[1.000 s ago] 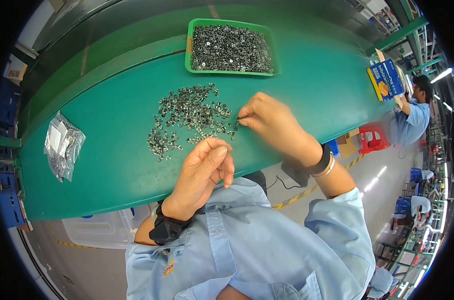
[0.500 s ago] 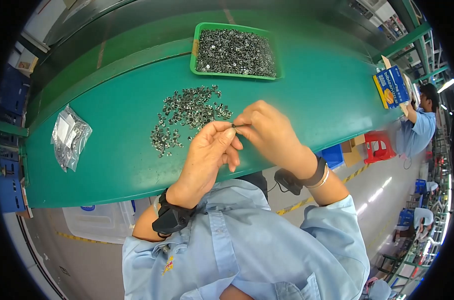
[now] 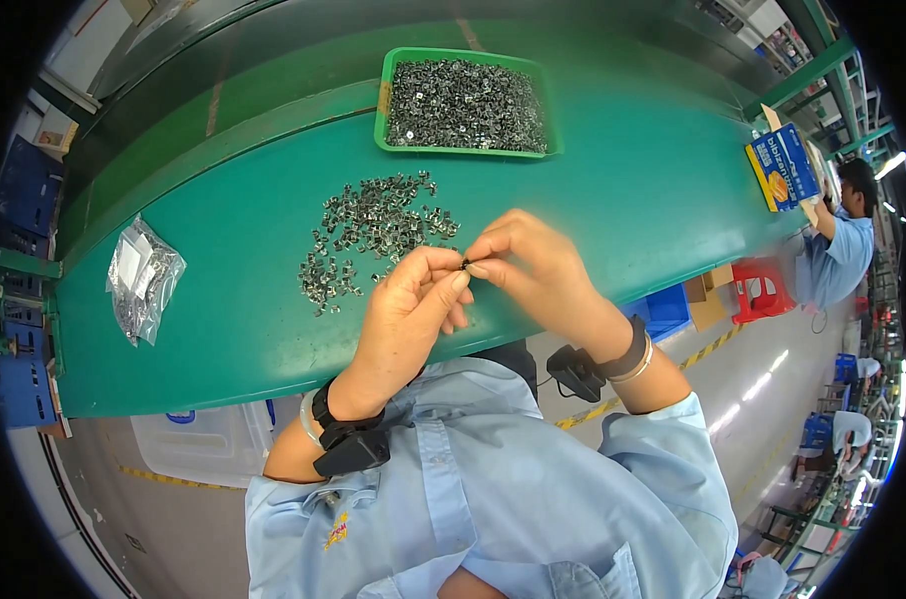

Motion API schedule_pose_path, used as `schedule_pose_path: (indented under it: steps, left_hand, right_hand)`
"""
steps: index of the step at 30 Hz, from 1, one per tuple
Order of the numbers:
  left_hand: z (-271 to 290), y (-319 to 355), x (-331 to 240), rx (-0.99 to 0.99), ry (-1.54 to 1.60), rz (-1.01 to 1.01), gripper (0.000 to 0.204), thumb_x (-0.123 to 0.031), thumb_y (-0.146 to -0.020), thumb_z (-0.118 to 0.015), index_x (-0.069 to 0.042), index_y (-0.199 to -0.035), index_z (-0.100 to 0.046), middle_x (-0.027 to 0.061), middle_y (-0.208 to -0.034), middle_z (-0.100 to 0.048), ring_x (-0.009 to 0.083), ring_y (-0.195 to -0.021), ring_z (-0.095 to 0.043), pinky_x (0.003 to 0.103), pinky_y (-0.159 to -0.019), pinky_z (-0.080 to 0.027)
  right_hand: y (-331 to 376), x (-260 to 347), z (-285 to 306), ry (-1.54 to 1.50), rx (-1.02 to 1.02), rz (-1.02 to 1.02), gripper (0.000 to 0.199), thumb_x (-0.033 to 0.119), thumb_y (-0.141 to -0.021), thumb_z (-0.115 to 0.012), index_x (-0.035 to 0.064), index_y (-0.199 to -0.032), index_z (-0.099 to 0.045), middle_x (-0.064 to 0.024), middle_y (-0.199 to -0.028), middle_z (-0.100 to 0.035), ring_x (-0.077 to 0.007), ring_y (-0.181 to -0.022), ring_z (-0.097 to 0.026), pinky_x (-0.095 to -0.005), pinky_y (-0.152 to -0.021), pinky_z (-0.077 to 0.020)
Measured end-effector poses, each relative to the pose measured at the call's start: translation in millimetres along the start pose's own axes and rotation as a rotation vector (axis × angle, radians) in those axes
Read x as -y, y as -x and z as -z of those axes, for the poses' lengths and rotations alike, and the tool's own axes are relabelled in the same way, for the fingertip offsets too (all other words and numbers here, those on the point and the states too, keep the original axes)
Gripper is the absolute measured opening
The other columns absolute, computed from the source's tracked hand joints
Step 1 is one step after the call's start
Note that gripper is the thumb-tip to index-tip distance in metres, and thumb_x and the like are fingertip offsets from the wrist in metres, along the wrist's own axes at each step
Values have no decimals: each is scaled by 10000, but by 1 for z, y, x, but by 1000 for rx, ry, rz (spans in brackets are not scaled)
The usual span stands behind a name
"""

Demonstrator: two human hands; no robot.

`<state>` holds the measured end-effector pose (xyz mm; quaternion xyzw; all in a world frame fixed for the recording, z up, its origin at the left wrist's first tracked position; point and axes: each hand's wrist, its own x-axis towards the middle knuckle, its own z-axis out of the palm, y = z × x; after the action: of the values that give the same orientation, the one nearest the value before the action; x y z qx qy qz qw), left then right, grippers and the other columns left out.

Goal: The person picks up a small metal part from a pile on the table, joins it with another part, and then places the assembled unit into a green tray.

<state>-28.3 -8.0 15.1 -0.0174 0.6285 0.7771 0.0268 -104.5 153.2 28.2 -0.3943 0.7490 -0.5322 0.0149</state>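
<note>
My left hand (image 3: 405, 317) and my right hand (image 3: 535, 268) meet fingertip to fingertip above the near part of the green table. Pinched between them is a tiny dark part (image 3: 465, 265), mostly covered by the fingers; its exact kind cannot be made out. Just beyond my left hand lies a loose pile of small shiny metal parts (image 3: 378, 215), spread thinner toward the left. Farther back stands a green tray (image 3: 468, 152), filled with many similar small metal parts (image 3: 468, 105).
At the table's left lies a clear plastic bag (image 3: 145, 280) of parts. A blue and yellow box (image 3: 784, 168) sits at the right end, near another person (image 3: 840, 245). Beyond the near edge are a red stool (image 3: 762, 290), a blue bin (image 3: 664, 311) and a clear plastic box (image 3: 208, 444).
My left hand's lower fingers have curled in closer, and the right hand's fingers have shifted slightly around the small part. The pinch stays in nearly the same place.
</note>
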Motion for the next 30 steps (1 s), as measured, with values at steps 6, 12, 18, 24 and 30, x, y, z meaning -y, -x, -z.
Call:
schedule_pose_path:
  steps: [6, 12, 18, 24, 30]
  left_hand:
    - [7, 2, -5, -44, -102, -3, 149, -127, -913, -534, -18, -1010, -560, 20, -777, -580, 63, -621, -531, 204, -547, -421]
    - [11, 0, 2, -175, -421, -194, 136, -107, -914, -535, -20, -1016, -556, 45, -834, -591, 58, -618, -532, 181, -525, -412]
    - [9, 3, -11, -57, -76, -2, 168, -163, -927, -531, -17, -1005, -560, 45, -833, -588, 63, -569, -501, 197, -484, -386]
    - [10, 5, -5, 59, 373, 132, 196, -193, -941, -515, -3, -982, -544, 62, -839, -597, 78, -566, -513, 203, -459, -373]
    - [7, 12, -5, 93, 544, 206, 190, -185, -936, -524, 2, -969, -532, 78, -842, -606, 87, -561, -525, 202, -457, -382]
  right_hand:
    - [0, -4, -2, -54, -17, -70, 145, -6, -762, -680, 28, -886, -611, -67, -850, -592, -158, -758, -590, -271, -656, -486]
    - [-2, -5, -4, 39, -61, -13, 149, 6, -748, -693, 36, -871, -616, -70, -842, -603, -170, -740, -590, -273, -648, -484]
    - [0, 3, -10, 214, -93, 152, 182, 1, -720, -705, 49, -869, -611, -73, -824, -606, -199, -737, -593, -284, -627, -484]
    - [6, 9, -17, 186, -126, 176, 208, -1, -702, -713, 57, -871, -606, -64, -812, -604, -211, -744, -594, -297, -617, -482]
    - [14, 11, -20, 152, -148, 159, 211, 5, -698, -716, 57, -872, -609, -61, -816, -603, -211, -750, -591, -298, -617, -479]
